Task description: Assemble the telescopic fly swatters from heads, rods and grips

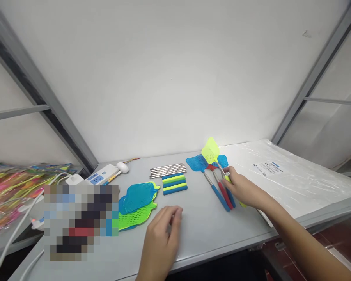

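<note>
My right hand (pixel 236 185) is closed around a yellow-green fly swatter (pixel 211 150), its head pointing up toward the wall. Beneath it lie finished-looking blue fly swatters (pixel 221 198) and a red fly swatter (pixel 226 195), with metal shafts and coloured grips. My left hand (pixel 161 236) is over the table near the front edge, fingers loosely bent, nothing visible in it. Left of it are loose blue swatter heads (pixel 140 195) and green swatter heads (pixel 137 216), overlapping. Blue and yellow-green handle sleeves (pixel 174 186) lie in a row below several metal rods (pixel 168 171).
A white plastic-wrapped package (pixel 295 175) with a label covers the table's right side. At the left are a power strip (pixel 101 175), a white mouse-like item (pixel 122 167), cables and a blurred patch. Colourful bagged goods (pixel 8 195) lie beyond. A white wall (pixel 175 86) stands behind.
</note>
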The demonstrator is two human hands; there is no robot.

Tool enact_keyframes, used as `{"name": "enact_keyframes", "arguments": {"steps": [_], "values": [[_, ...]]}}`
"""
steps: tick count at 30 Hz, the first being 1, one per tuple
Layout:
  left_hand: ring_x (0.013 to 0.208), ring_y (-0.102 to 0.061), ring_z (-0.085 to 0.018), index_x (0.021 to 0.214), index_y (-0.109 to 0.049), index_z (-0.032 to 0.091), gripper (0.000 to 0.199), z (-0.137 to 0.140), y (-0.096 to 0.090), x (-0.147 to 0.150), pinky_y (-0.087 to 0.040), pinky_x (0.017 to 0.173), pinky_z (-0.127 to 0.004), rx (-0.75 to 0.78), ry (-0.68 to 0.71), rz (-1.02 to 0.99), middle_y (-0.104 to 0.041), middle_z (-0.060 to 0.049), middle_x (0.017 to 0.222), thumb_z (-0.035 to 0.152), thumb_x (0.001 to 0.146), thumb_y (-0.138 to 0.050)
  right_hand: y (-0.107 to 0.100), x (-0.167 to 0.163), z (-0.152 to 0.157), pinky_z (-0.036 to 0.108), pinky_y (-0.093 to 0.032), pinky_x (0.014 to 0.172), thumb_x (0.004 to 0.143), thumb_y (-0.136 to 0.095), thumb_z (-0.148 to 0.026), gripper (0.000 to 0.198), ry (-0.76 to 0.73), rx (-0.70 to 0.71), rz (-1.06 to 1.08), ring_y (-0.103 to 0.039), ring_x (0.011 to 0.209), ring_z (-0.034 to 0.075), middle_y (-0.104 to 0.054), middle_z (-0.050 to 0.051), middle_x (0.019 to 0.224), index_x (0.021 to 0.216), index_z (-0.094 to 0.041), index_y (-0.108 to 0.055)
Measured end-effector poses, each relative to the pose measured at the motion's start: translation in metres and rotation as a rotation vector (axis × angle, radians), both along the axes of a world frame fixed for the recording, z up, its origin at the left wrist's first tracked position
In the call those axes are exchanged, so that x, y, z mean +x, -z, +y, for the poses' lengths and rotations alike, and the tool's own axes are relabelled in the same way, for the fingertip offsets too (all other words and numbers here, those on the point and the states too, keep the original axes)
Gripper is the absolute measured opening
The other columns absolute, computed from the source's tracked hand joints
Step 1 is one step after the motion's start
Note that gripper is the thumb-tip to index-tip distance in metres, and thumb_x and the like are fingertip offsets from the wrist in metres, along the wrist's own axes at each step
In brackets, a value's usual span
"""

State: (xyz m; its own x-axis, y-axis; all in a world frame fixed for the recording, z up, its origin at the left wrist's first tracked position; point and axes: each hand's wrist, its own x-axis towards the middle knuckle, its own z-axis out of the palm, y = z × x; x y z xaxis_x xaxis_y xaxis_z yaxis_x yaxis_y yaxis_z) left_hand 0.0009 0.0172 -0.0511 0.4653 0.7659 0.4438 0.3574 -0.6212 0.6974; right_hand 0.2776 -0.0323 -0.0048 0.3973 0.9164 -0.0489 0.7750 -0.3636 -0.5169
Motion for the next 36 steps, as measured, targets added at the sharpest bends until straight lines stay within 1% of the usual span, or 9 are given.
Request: {"name": "enact_keyframes", "arguments": {"steps": [3,5,7,10,13,18,26,32,36], "values": [[0.081,-0.062,-0.017,0.094,-0.063,0.024,0.018,0.010,0.008,-0.013,-0.046,0.075,-0.027,-0.010,-0.087,-0.016,-0.066,0.000,0.086,0.033,0.097,-0.048,0.006,0.000,0.021,0.028,-0.041,0.067,0.096,-0.037,-0.037,0.030,-0.028,-0.008,-0.046,-0.064,0.082,0.022,-0.067,0.009,0.094,0.115,-0.018,-0.052],[0.079,-0.062,-0.016,0.092,-0.063,0.024,0.018,0.010,0.011,-0.014,-0.045,0.074,-0.026,-0.012,-0.100,-0.023,-0.066,0.001,0.084,0.033,0.097,-0.048,0.010,-0.003,0.030,0.028,-0.040,0.068,0.096,-0.036,-0.034,0.028,-0.025,-0.014,-0.076,-0.064,0.086,0.023,-0.067,0.010,0.098,0.108,-0.019,-0.057],[0.079,-0.061,-0.016,0.091,-0.062,0.024,0.017,0.008,0.012,-0.012,-0.045,0.073,-0.026,-0.003,-0.066,-0.024,-0.065,0.001,0.083,0.031,0.097,-0.048,0.013,-0.006,0.035,0.028,-0.038,0.066,0.096,-0.035,-0.032,0.029,-0.011,-0.027,-0.114,-0.063,0.086,0.024,-0.067,0.011,0.096,0.108,-0.019,-0.058],[0.079,-0.060,-0.015,0.091,-0.060,0.023,0.014,0.005,0.012,-0.007,-0.044,0.073,-0.025,0.015,-0.014,-0.024,-0.064,0.001,0.084,0.028,0.097,-0.049,0.017,-0.011,0.038,0.028,-0.035,0.061,0.094,-0.036,-0.028,0.027,0.008,-0.056,-0.175,-0.061,0.078,0.024,-0.065,0.012,0.089,0.105,-0.018,-0.058],[0.078,-0.059,-0.015,0.091,-0.060,0.023,0.012,0.005,0.012,-0.005,-0.044,0.072,-0.025,0.029,-0.027,-0.031,-0.063,0.001,0.083,0.026,0.096,-0.049,0.018,-0.015,0.039,0.027,-0.032,0.057,0.093,-0.037,-0.025,0.022,-0.001,-0.080,-0.229,-0.059,0.070,0.021,-0.063,0.010,0.082,0.095,-0.018,-0.059],[0.077,-0.057,-0.015,0.091,-0.059,0.022,0.012,0.006,0.014,-0.007,-0.043,0.070,-0.026,0.055,-0.043,-0.012,-0.061,0.001,0.081,0.026,0.097,-0.049,0.021,-0.016,0.040,0.027,-0.031,0.056,0.092,-0.039,-0.022,0.020,-0.013,-0.089,-0.289,-0.057,0.070,0.020,-0.061,0.009,0.079,0.083,-0.019,-0.056],[0.079,-0.058,-0.016,0.092,-0.059,0.023,0.011,0.007,0.014,-0.006,-0.043,0.071,-0.027,0.081,-0.048,0.029,-0.062,0.000,0.083,0.026,0.097,-0.049,0.031,-0.015,0.040,0.027,-0.032,0.059,0.091,-0.041,-0.021,0.017,-0.012,-0.055,-0.350,-0.057,0.075,0.021,-0.061,0.009,0.085,0.087,-0.019,-0.057],[0.077,-0.057,-0.015,0.091,-0.059,0.023,0.011,0.007,0.014,-0.006,-0.042,0.071,-0.027,0.090,-0.045,0.031,-0.062,0.001,0.082,0.026,0.096,-0.049,0.031,-0.016,0.038,0.028,-0.030,0.056,0.090,-0.041,-0.020,0.016,-0.016,-0.076,-0.375,-0.058,0.071,0.021,-0.062,0.009,0.083,0.088,-0.019,-0.057],[0.078,-0.058,-0.016,0.091,-0.059,0.023,0.012,0.007,0.014,-0.006,-0.043,0.072,-0.028,0.079,-0.056,0.037,-0.062,0.000,0.082,0.027,0.096,-0.049,0.031,-0.018,0.038,0.028,-0.028,0.055,0.091,-0.041,-0.019,0.016,-0.016,-0.093,-0.392,-0.060,0.072,0.022,-0.064,0.009,0.083,0.095,-0.018,-0.057]]}}
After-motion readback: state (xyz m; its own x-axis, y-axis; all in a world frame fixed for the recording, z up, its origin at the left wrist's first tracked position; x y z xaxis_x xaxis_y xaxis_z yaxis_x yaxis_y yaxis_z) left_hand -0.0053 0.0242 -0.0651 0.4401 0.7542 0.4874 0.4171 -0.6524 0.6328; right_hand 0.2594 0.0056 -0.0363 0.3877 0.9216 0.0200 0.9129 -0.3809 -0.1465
